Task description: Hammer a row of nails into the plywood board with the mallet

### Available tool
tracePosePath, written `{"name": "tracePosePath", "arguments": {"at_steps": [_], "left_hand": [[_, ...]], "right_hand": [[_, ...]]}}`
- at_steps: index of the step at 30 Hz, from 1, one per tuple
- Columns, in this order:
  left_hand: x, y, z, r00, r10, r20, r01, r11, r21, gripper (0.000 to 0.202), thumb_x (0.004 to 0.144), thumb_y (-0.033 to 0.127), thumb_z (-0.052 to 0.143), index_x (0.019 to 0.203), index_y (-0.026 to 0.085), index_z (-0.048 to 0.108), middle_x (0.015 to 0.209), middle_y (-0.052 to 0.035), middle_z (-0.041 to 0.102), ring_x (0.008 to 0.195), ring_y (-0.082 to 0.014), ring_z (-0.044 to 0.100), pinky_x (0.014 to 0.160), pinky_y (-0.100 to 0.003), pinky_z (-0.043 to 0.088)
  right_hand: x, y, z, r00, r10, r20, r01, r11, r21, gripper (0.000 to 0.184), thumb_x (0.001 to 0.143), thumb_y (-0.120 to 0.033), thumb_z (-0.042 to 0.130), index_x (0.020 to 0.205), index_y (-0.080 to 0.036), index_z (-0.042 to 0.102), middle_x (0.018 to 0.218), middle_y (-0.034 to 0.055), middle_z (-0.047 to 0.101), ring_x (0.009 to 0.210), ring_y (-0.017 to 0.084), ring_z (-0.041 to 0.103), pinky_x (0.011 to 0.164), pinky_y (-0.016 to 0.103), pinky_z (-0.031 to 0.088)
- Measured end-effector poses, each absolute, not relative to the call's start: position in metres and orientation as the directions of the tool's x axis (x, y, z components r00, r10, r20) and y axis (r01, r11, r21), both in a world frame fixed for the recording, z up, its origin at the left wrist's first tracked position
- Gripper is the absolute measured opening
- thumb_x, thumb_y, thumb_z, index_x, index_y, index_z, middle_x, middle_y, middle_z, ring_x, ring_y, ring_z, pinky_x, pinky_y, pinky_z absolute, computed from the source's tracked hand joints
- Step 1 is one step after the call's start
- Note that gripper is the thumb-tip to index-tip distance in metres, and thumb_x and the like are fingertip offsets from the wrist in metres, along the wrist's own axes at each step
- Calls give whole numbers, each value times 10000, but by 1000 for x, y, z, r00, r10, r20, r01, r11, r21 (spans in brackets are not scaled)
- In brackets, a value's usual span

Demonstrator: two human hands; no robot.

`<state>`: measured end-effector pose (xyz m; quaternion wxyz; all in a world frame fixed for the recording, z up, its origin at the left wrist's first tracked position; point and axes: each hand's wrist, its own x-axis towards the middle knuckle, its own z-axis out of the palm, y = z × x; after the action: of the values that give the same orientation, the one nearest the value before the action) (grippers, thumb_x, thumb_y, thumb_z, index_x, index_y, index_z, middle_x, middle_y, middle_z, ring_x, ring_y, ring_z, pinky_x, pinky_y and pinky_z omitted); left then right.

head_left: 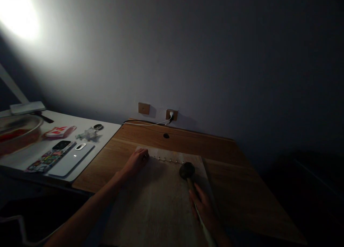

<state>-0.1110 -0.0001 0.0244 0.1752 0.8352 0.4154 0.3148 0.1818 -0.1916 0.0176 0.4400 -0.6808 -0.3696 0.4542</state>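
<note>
A wooden board point(158, 207) lies on the brown table in front of me. Along its far part several small metal nails or screws point(170, 160) stand in a row; the dim light hides their exact kind. At the left end of that row, my left hand point(138, 159) rests on the board with fingers curled together, and whatever they may pinch is hidden. My right hand point(202, 205) is wrapped around the handle of a mallet point(187, 170). Its dark, round head is over the board's right side, close to the row's right end.
To the left, a white table point(107, 128) holds two phones point(71, 160), a red-and-white packet point(59, 132), crumpled clear plastic point(90, 134) and a large clear bowl point(24, 136). A lamp point(28, 107) stands behind. A white cable point(145, 124) runs to a wall socket point(172, 114).
</note>
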Motion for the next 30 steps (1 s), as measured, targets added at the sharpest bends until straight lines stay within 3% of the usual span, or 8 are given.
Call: {"name": "tracePosePath", "arguments": {"at_steps": [7, 15, 21, 30], "left_hand": [[-107, 4, 24, 422, 837, 349, 556, -543, 630, 91, 786, 128, 527, 810, 182, 596, 769, -17, 639, 685, -147, 583, 665, -244, 466], [-109, 6, 18, 351, 877, 330, 544, -477, 690, 251, 787, 181, 552, 1024, 182, 637, 819, -20, 721, 710, -163, 670, 687, -256, 511], [-109, 3, 20, 354, 893, 279, 537, -438, 721, 299, 804, 155, 537, 1090, 177, 624, 862, -28, 753, 753, -166, 699, 743, -269, 524], [-111, 5, 13, 345, 866, 361, 472, -493, 731, 282, 846, 177, 590, 1118, 154, 659, 848, -49, 744, 734, -176, 692, 693, -246, 523]], "right_hand": [[179, -191, 21, 319, 887, -333, 68, -372, -926, 827, 690, -721, 675, 1293, -168, 558, 601, -79, 528, 385, 96, 432, 346, 221, 337], [162, -181, 44, 240, 913, -330, 71, -356, -932, 694, 712, -692, 673, 1171, -176, 610, 597, -85, 495, 363, 76, 406, 326, 206, 313], [112, -136, 67, -34, 978, -205, 108, -200, -974, 404, 833, -610, 574, 892, -212, 542, 607, -98, 472, 346, 49, 383, 305, 179, 286], [69, -93, 63, -126, 979, -160, 143, -142, -980, 316, 864, -538, 536, 851, -224, 503, 571, -116, 459, 312, 47, 390, 285, 177, 291]]}}
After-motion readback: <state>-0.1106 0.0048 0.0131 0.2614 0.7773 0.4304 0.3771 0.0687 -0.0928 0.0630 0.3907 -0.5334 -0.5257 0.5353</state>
